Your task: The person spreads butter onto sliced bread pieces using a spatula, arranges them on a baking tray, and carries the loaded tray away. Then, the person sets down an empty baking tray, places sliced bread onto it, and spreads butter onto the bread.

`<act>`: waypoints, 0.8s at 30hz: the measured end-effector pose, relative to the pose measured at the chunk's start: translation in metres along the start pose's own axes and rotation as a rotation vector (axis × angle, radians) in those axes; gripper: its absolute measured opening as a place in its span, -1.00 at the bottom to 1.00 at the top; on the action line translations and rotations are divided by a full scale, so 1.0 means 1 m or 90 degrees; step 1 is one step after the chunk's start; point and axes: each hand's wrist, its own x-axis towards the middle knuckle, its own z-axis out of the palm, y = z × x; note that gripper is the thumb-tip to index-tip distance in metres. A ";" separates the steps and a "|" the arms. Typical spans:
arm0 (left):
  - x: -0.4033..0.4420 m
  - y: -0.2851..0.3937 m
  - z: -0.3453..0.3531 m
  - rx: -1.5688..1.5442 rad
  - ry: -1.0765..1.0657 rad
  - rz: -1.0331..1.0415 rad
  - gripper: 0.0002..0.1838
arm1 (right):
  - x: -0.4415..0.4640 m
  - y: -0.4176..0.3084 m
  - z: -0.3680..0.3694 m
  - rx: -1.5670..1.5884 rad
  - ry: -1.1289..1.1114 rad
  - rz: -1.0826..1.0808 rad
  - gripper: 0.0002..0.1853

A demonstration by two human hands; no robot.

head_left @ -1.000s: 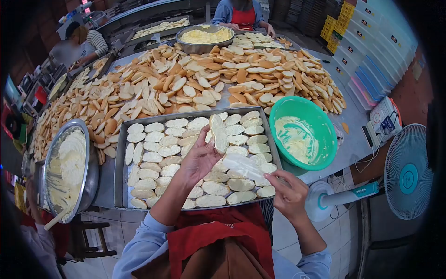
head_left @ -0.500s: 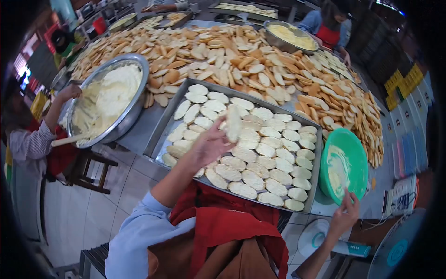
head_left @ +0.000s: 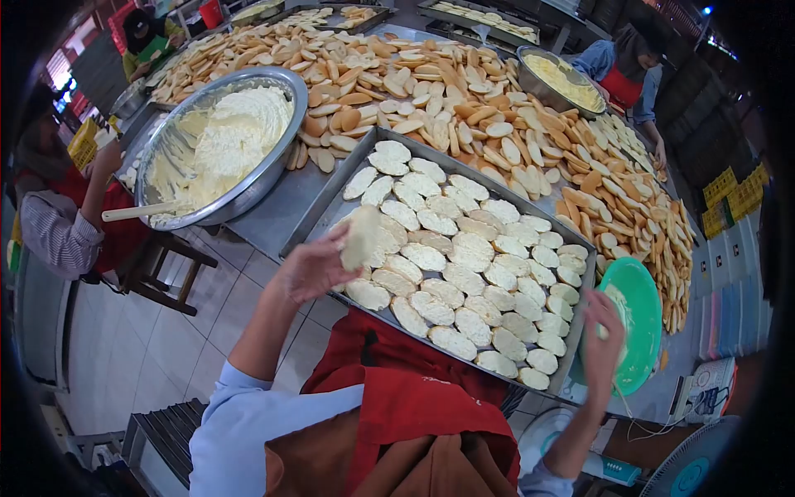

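My left hand [head_left: 313, 269] holds an oval bread slice [head_left: 360, 238] upright between thumb and fingers, over the left side of a metal tray [head_left: 300, 238]. Rows of oval bread slices coated with pale cream [head_left: 473, 287] cover most of the tray. By the tray's right edge, my right hand [head_left: 604, 335] is closed, its fingers bent together. A small pale bit shows at these fingers, but what they hold is hidden. Just beyond this hand stands a green bowl [head_left: 648, 311] with cream smeared inside it, partly covered by the hand.
A large steel bowl of cream [head_left: 291, 87] with a pale-handled tool [head_left: 141, 212] stands at left. Heaped bread slices [head_left: 447, 108] spread behind the tray. Co-workers are at left, far left and far right. A stool [head_left: 170, 273] and a fan [head_left: 691, 464] stand below table level.
My left hand has moved left and nearer me with the bread slice. The right hand has risen from the green bowl's near rim to beside the tray. The head view has shifted.
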 end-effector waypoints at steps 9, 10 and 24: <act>-0.004 -0.020 0.003 -0.052 -0.154 -0.215 -0.34 | 0.068 -0.100 0.146 0.481 -0.635 0.119 -0.66; -0.005 -0.019 -0.005 -0.056 -0.147 -0.231 -0.35 | 0.072 -0.104 0.152 0.456 -0.668 0.138 -0.67; 0.008 0.011 -0.050 -0.089 -0.132 -0.249 -0.44 | 0.110 -0.130 0.223 0.414 -0.747 0.195 -0.70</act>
